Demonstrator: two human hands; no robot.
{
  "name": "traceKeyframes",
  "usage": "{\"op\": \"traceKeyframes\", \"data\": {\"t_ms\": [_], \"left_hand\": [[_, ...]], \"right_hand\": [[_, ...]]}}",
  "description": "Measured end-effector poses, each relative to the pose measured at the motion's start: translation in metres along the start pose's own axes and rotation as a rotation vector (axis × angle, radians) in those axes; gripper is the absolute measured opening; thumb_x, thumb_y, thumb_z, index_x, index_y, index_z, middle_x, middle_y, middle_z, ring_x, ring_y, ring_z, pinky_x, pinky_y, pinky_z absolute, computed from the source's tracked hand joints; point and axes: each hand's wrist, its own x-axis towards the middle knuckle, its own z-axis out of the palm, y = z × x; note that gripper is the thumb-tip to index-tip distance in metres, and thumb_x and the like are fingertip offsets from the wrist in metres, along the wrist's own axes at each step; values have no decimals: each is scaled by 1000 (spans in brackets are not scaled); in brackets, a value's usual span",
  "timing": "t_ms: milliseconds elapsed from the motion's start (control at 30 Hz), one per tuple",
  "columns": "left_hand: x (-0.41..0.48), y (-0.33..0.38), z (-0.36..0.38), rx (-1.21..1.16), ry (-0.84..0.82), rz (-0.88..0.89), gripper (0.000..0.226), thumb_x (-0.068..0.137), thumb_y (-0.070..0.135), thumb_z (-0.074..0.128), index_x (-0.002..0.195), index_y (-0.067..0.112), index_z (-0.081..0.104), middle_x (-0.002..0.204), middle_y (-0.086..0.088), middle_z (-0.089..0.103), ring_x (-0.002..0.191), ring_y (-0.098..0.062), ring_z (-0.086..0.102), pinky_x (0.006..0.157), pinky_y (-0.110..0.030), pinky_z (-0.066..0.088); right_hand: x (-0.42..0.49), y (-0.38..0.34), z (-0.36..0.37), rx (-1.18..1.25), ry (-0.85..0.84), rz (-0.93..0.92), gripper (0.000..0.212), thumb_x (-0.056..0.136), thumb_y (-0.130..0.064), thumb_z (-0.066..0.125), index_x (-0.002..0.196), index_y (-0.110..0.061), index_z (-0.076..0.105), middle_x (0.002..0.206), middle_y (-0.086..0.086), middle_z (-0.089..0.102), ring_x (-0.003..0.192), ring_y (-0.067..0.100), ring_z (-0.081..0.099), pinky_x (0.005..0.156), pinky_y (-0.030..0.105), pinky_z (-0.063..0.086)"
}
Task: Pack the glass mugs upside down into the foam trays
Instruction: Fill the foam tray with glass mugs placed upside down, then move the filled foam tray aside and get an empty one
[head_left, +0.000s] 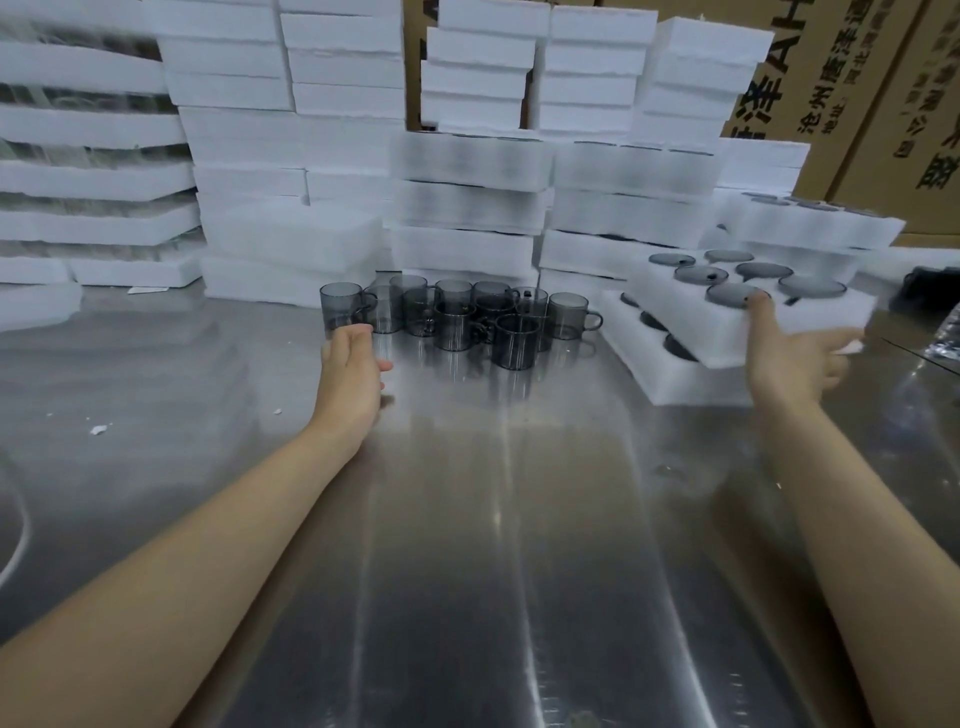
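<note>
While my right hand (792, 361) grips the foam tray (823, 316) by its near edge, thumb on top, six upturned mugs (763, 270) sit in its holes. My left hand (353, 364) hovers slack-fingered and empty just beside the loose mugs (467, 317) standing upright on the steel table (493, 519).

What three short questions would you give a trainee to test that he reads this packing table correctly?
1. True or false: the left hand is open and holds nothing.
2. What does the right hand grip? A) a loose mug B) the filled foam tray C) a cardboard box
3. Fill in: the loose mugs on the steel table stand ____.
Key: 1 true; 2 B; 3 upright.
</note>
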Motion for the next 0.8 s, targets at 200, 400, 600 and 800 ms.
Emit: {"op": "traceKeyframes", "data": {"t_ms": [200,400,600,800], "left_hand": [[-5,2,0,12,-9,17,19,99,36,30,102,32,48,130,-9,48,78,-6,53,51,-27,45],[-9,4,1,26,-18,50,22,98,35,32,86,39,50,130,-10,47,79,-8,53,60,-30,50],[-8,1,2,135,-11,181,24,99,33,34,86,32,54,125,-8,45,81,-11,54,69,-33,54],[2,-4,-8,229,47,288,25,99,21,35,99,20,60,118,-1,40,107,-20,52,96,-27,42]], "right_hand": [[-2,8,-11,-71,15,-177,104,82,-65,55,152,-4,7,158,12,7,144,33,9,116,45,17],[-9,12,-11,-137,6,-294,76,85,-61,51,148,-31,22,147,17,19,131,39,21,109,43,24],[-6,19,-15,-152,-17,-313,71,87,-61,49,146,-30,25,144,19,23,130,39,22,107,42,26],[-29,12,-11,-263,111,-543,60,88,-39,47,144,-18,35,156,24,5,145,41,3,115,54,-2]]}}
